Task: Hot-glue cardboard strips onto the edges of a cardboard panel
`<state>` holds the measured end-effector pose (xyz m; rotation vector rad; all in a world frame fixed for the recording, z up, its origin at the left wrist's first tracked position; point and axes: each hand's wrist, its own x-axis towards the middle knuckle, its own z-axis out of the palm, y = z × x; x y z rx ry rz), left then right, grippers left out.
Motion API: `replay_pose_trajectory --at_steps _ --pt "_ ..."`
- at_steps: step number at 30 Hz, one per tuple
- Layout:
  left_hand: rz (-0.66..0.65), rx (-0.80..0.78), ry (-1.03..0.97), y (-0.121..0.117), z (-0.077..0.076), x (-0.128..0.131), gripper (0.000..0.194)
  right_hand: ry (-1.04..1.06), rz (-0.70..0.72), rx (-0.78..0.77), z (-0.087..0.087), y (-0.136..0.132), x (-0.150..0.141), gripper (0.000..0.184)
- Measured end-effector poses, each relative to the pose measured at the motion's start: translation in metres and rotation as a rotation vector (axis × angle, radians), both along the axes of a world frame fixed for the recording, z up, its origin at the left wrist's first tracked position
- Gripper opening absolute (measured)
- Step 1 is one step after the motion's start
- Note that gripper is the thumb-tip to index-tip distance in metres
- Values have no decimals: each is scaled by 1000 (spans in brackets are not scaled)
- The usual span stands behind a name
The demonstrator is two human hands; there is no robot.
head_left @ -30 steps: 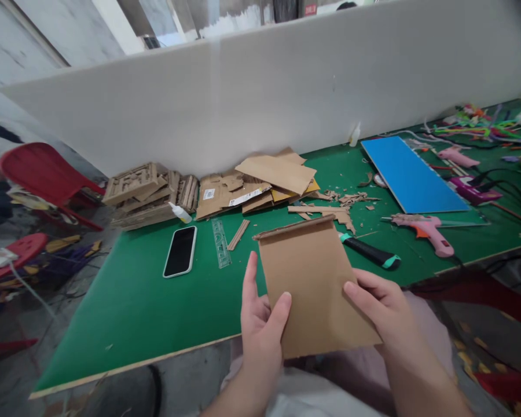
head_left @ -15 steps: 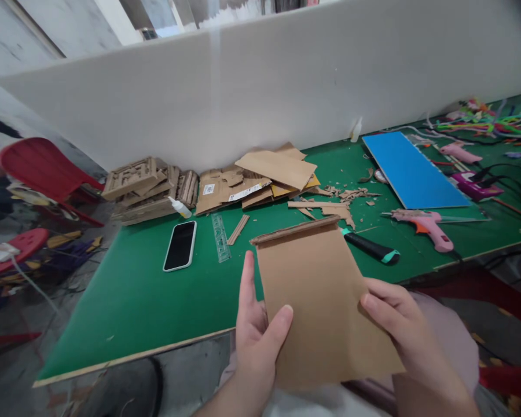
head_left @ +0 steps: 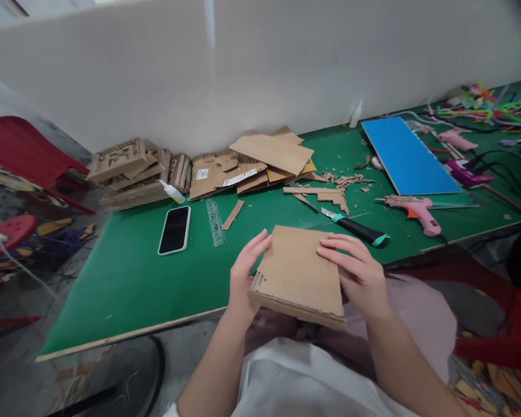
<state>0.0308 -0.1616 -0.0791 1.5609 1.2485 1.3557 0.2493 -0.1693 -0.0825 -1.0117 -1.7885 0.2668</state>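
Observation:
Between my hands, over the table's front edge, is a flat cardboard box (head_left: 301,269) with a layered, rough edge facing me. My left hand (head_left: 246,272) grips its left side, fingertips at the far left corner. On the right side my right hand (head_left: 358,269) holds it, with fingers lying over the top face and the thumb hidden. Just beyond the box lies a utility knife (head_left: 358,229) with a black and teal handle, its blade out. Cardboard scraps (head_left: 330,194) are scattered behind the knife.
On the green table (head_left: 139,301) are a phone (head_left: 174,230), a clear ruler (head_left: 216,223), a glue bottle (head_left: 172,191), stacked cardboard pieces (head_left: 130,174) and flat cardboard sheets (head_left: 269,153). A pink glue gun (head_left: 417,211) and a blue board (head_left: 410,156) lie at right. Red chairs (head_left: 26,150) stand nearby.
The cardboard box has been tilted and drawn closer to me, so its layered edge now faces me. My fingers have shifted along its sides. The knife blade has come into view.

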Motion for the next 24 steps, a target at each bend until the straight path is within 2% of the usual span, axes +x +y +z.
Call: replay_pose_trajectory --at_steps 2,5,9,12,15,20,22,24 --pt "46 -143 -204 2 -6 3 42 2 -66 56 -1 -1 -1 45" --pt "87 -344 -529 3 -10 6 35 -13 -170 131 -4 -2 -1 51" --pt "-7 -455 -761 -4 -3 8 37 -59 -301 234 -5 -4 -1 53" --pt "-118 -453 -769 -12 2 12 45 -101 -357 268 -4 -5 -2 55" --pt "-176 -435 -761 -17 5 18 60 -141 -386 297 -2 -6 -3 56" --pt "-168 -390 -757 -20 9 28 70 -140 -388 268 -6 -9 -6 59" --pt "-153 -362 -732 -18 9 28 72 -44 -328 204 -8 -9 -6 58" --pt "-162 -334 -699 -15 8 25 74 164 -269 85 -8 -7 -5 51"
